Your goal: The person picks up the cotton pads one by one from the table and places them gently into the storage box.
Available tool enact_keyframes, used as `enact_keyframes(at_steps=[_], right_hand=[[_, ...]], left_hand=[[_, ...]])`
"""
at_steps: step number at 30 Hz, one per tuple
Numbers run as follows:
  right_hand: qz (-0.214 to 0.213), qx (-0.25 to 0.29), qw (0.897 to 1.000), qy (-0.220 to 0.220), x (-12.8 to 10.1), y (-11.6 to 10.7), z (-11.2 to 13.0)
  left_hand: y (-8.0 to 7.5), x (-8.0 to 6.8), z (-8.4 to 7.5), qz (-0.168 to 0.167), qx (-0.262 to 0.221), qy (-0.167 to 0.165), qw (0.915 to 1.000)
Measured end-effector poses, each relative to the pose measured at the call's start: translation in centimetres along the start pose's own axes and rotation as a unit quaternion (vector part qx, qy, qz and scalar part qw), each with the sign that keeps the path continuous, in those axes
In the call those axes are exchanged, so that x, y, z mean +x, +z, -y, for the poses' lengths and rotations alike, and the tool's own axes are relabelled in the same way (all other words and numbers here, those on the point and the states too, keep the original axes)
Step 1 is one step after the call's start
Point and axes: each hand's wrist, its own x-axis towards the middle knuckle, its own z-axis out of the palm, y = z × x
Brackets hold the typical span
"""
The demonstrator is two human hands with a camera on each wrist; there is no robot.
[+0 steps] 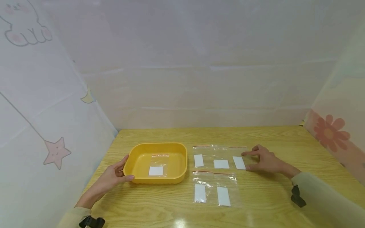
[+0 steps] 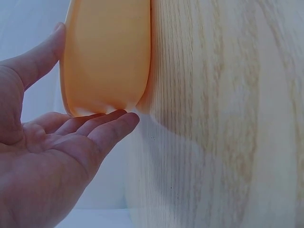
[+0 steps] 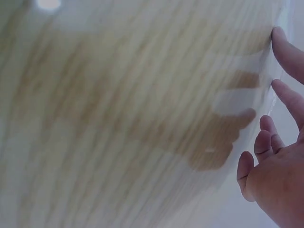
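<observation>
A yellow tray (image 1: 182,158) sits left of centre on the wooden table (image 1: 265,199). Inside it lies a clear zip bag with a white card (image 1: 156,170). My left hand (image 1: 119,171) cups the tray's near left corner, with straight fingers against the wall and the thumb at the front rim. The left wrist view shows those fingers (image 2: 102,130) flat against the tray's side (image 2: 107,57). My right hand (image 1: 251,161) rests with extended fingers on the rightmost bag (image 1: 239,162) of the top row. In the blurred right wrist view, the fingertips (image 3: 285,92) touch that bag's pale card (image 3: 233,102).
Right of the tray lie two more bags with white cards in the top row (image 1: 198,160) (image 1: 221,164). Two further bags (image 1: 200,193) (image 1: 223,196) lie nearer me. Fabric walls close in the table at the back and on both sides.
</observation>
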Motion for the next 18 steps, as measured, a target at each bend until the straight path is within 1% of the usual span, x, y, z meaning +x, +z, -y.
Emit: enact_keyframes(at_steps=[8, 13, 18], right_hand=[[-0.001, -0.003, 1.0, 0.007, 0.07, -0.1, -0.01], [-0.002, -0.023, 1.0, 0.005, -0.02, -0.01, -0.22], [-0.006, -0.026, 1.0, 0.011, -0.04, 0.17, -0.1]], left_hand=[[-0.07, 0.03, 0.18, 0.001, -0.002, 0.003, 1.0], [-0.13, -0.02, 0.25, 0.003, -0.001, 0.0, 1.0], [-0.2, 0.0, 0.23, 0.004, -0.003, 0.002, 1.0]])
